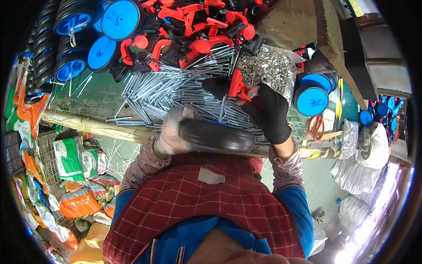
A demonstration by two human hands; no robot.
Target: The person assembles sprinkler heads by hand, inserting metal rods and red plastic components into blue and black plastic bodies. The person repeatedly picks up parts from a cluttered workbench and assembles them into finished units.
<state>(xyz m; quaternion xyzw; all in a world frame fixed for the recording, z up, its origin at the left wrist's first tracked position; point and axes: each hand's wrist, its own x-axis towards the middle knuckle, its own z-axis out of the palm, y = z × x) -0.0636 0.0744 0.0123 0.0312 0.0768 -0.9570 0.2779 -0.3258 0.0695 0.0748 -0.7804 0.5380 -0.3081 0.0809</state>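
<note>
My left hand (174, 133), in a pale knitted glove, grips a black-tyred wheel (217, 136) held edge-on at the bench's front. Some blue of its hub shows along the upper side. In a black glove, my right hand (272, 112) holds a black plastic bracket with a red lever (238, 85), just beyond the wheel. A long metal bolt (223, 109) points down below the bracket; whether it is fitted in it I cannot tell. Under and beyond both hands spreads a heap of long steel bolts (165, 90). My right fingertips are partly hidden.
Red-and-black brackets (197, 43) are piled at the back. Nuts fill a clear plastic bag (267, 67) to the right, near blue wheels (311, 99), red-handled scissors (316, 128) and a wrench (321, 144). More blue wheels (120, 19) stand stacked at left. A wooden edge (99, 127) borders the bench.
</note>
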